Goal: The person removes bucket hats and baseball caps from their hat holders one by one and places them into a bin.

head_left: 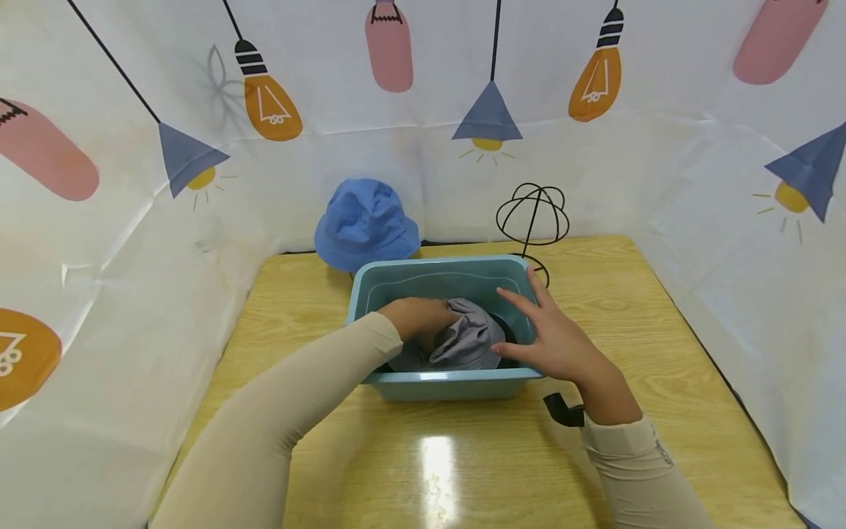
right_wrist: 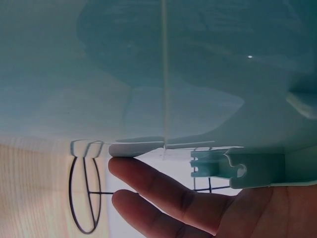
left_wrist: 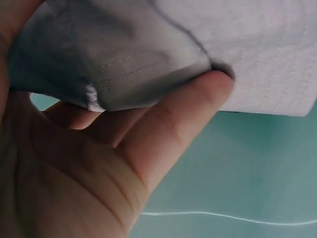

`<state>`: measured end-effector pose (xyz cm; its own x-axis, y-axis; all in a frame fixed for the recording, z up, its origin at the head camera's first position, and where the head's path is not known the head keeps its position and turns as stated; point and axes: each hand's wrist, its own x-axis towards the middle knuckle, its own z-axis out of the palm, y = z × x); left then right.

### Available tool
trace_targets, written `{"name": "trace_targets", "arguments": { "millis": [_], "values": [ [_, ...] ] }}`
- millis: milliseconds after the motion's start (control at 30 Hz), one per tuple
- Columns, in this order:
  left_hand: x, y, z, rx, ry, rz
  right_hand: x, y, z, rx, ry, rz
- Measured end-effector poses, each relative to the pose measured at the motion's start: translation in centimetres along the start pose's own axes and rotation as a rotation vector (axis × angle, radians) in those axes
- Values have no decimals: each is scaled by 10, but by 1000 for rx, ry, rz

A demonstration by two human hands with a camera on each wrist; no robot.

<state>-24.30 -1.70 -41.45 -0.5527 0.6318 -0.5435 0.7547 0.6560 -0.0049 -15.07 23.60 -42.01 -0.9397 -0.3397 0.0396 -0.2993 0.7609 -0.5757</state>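
A grey fabric hat (head_left: pixel 474 339) lies inside a teal plastic bin (head_left: pixel 449 389) on the table. My left hand (head_left: pixel 423 316) reaches into the bin and holds this hat. In the left wrist view, the fingers (left_wrist: pixel 183 111) bend in against the hat's cloth near a seam. My right hand (head_left: pixel 562 342) is at the bin's right side, its fingers spread and the thumb over the inside. From the right wrist view, two fingers extend along the bin's outer wall (right_wrist: pixel 208 59). Something dark shows beside the grey hat, mostly hidden under it.
Behind the bin to the left, a blue bucket hat (head_left: pixel 366 224) sits raised at the table's back edge. A bare black wire hat stand (head_left: pixel 532 217) is behind the bin's right corner. White printed sheeting (head_left: pixel 423 169) encloses the wooden table (head_left: pixel 370 455) at the back and sides.
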Motion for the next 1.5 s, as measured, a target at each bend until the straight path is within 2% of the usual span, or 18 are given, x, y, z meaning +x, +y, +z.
{"name": "trace_targets", "arguments": {
  "millis": [167, 267, 433, 533, 633, 733, 900, 1067, 1167, 1300, 1500],
  "values": [
    [-13, -8, -9, -125, -7, -24, 1, 1, 3, 5, -7, 0],
    [-25, -8, -25, -176, 6, -34, 1, 1, 3, 7, -8, 3],
    [-41, 2, -54, -125, 68, -23, 0, 2, 1, 12, -5, 5],
    [-45, 11, -61, -118, 99, 10, 0, 3, 1, 16, -4, 2],
    [-44, 20, -58, -119, 98, 48, 0, 3, 0, 15, -4, 1],
    [-38, 24, -48, -96, 79, 53, 0, 2, 0, 13, -5, 2],
    [-24, 19, -32, -92, 44, 26, 0, 0, 0, 12, -7, -1],
    [-10, 12, -16, -46, 52, 46, 0, 0, 1, 9, -6, -2],
    [-6, 13, -9, -37, 46, 25, 1, 1, 2, 3, -3, -8],
    [-8, 17, -7, -39, 43, -18, 2, 2, 2, -11, 1, -13],
    [-9, 19, -9, -16, 38, -24, 1, 2, 1, -19, -5, -12]
  ]
}}
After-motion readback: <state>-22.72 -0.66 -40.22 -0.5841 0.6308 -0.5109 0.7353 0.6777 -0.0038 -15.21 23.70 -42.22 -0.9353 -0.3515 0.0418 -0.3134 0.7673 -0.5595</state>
